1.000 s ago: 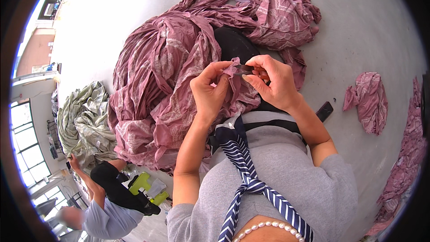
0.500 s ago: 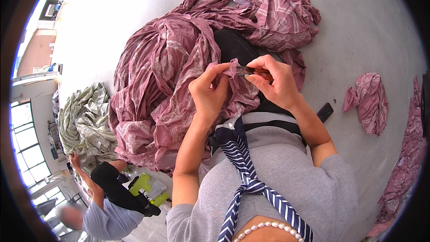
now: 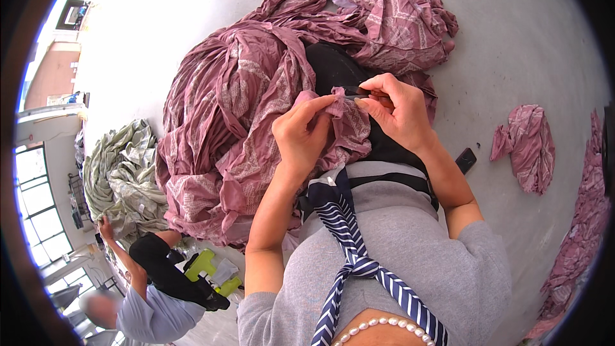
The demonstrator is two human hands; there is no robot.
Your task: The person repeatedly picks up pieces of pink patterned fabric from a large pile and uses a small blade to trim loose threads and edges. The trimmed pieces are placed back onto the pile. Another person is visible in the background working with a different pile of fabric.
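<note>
My left hand [image 3: 300, 134] pinches a gathered edge of crumpled dusty-pink fabric [image 3: 237, 102] with pale patterned bands, which is heaped over my lap and the floor to the left. In my closed right hand [image 3: 403, 118] is a pair of small dark thread snips [image 3: 354, 91], its handle mostly hidden by the fingers. The narrow blades point left and reach the bit of cloth standing up at my left fingertips. Whether they touch the cloth I cannot tell.
A dark phone [image 3: 466, 161] lies on the grey floor beside my right arm, with a separate pink cloth bundle [image 3: 526, 147] further right. Another pink heap [image 3: 580, 237] lines the right rim. At left, another person [image 3: 157, 301] handles pale green fabric [image 3: 122, 176].
My right hand has shifted slightly, and the snips' blades show more at the cloth edge. My left hand has moved a little to the right, still pinching the fabric.
</note>
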